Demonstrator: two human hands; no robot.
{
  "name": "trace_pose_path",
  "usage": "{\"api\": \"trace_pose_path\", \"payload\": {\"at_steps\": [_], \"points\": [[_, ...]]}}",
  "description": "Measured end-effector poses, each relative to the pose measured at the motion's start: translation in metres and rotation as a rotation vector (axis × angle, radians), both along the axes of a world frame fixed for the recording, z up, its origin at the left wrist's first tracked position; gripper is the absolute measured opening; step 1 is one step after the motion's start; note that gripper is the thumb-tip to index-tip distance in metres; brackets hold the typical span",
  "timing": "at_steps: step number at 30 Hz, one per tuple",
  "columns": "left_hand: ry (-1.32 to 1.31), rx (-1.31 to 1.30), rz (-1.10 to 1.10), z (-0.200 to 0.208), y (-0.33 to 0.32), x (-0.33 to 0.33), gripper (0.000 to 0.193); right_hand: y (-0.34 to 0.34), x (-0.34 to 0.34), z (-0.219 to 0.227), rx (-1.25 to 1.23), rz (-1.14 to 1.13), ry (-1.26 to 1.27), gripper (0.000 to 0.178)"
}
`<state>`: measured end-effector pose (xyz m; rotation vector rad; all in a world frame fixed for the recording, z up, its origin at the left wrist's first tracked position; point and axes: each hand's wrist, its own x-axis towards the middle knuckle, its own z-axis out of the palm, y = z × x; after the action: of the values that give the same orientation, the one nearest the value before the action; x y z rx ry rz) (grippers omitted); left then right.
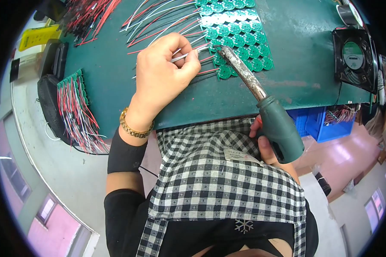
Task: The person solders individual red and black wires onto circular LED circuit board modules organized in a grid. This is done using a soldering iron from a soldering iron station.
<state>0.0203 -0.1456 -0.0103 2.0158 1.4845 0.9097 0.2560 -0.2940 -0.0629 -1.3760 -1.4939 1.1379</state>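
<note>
My left hand (pixel 167 68) pinches a thin white wire (pixel 182 57) between thumb and fingers. The wire's end reaches the left side of a panel of round green circuit boards (pixel 244 40). My right hand (pixel 263 143) is wrapped round the dark green handle of a soldering iron (pixel 283 128), most of its fingers hidden behind it. The iron's tip meets the panel's left column, close beside the wire end. Red, white and black wires (pixel 158 21) fan out leftward from the boards farther up the panel.
A bundle of red and black wires (pixel 88 17) lies at the far left of the green table (pixel 296 85). Another wired board strip (pixel 75 98) hangs at the left edge. To the right stand a black fan (pixel 354 58), a solder spool (pixel 348 15) and blue bins (pixel 330 126).
</note>
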Motion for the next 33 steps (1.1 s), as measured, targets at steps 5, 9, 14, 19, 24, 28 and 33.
{"api": "trace_pose_path", "payload": {"at_steps": [5, 9, 14, 19, 24, 28, 33], "points": [[-0.004, -0.060, -0.016, -0.001, -0.003, -0.002, 0.011, -0.004, -0.002, -0.010, 0.039, -0.020, -0.002, 0.040], [0.036, -0.013, 0.003, -0.005, -0.007, -0.004, 0.012, 0.002, -0.003, 0.002, 0.036, 0.086, -0.125, 0.041], [0.064, 0.038, -0.010, -0.002, -0.007, -0.006, 0.012, -0.001, -0.007, 0.004, 0.023, 0.058, -0.135, 0.035], [0.010, 0.038, -0.029, -0.005, -0.006, -0.002, 0.011, -0.001, -0.014, 0.025, -0.109, -0.040, 0.204, 0.033], [-0.024, 0.033, -0.048, -0.004, -0.007, -0.004, 0.011, -0.003, -0.016, 0.025, -0.168, -0.114, 0.357, 0.038], [-0.005, 0.071, -0.053, -0.006, -0.006, -0.006, 0.011, -0.003, -0.018, 0.029, -0.200, -0.042, 0.306, 0.039], [0.036, 0.092, -0.037, -0.006, -0.004, -0.008, 0.009, -0.005, -0.023, 0.026, -0.233, -0.107, 0.366, 0.040]]}}
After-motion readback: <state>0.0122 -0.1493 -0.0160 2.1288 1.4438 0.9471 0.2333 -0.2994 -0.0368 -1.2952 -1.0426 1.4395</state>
